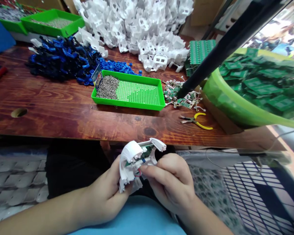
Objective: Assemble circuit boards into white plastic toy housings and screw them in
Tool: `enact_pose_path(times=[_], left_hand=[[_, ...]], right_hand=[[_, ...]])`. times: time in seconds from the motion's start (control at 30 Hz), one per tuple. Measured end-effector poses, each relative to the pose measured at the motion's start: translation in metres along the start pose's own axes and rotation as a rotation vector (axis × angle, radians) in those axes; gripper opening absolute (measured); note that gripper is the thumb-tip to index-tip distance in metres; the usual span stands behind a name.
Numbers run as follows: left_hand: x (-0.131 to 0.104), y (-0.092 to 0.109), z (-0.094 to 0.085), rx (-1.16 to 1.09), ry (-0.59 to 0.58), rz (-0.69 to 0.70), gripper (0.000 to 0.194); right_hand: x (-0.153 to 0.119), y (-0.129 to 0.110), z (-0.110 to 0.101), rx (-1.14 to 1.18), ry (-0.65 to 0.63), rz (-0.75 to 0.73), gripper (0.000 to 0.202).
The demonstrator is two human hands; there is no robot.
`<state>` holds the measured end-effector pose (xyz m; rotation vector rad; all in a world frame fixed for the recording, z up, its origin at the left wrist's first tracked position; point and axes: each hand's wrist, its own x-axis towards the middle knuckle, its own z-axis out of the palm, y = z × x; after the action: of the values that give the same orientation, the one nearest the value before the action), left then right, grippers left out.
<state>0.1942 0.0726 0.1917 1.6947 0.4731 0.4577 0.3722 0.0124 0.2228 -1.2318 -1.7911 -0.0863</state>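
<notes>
Below the desk (63, 107) edge, over the lap, the left hand (105, 195) grips a white plastic housing (131, 163) – a green circuit board (147, 152) sits inside – while the right hand (170, 182) pinches at its middle, fingertips (145, 169) touching it.

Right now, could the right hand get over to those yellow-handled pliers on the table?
Probably yes, but not freely. The pliers lie in the open near the table's front edge, nothing covering them. The right hand, though, is busy pinching the white plastic housing that the left hand grips.
</notes>
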Motion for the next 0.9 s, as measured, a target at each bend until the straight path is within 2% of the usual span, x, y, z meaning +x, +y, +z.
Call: enact_pose_path(times=[0.33,0.67,0.9], left_hand=[[0.003,-0.001,-0.002,-0.014,0.022,0.017,0.059],[0.001,-0.001,-0.008,0.165,-0.035,0.073,0.056],[0.004,0.002,-0.015,0.289,-0.037,0.21,0.058]], right_hand=[[-0.003,0.004,0.0,-0.018,-0.032,0.0,0.017],[-0.005,0.001,-0.001,-0.033,-0.091,0.004,0.019],[-0.009,0.0,0.006,0.004,-0.026,-0.012,0.014]])
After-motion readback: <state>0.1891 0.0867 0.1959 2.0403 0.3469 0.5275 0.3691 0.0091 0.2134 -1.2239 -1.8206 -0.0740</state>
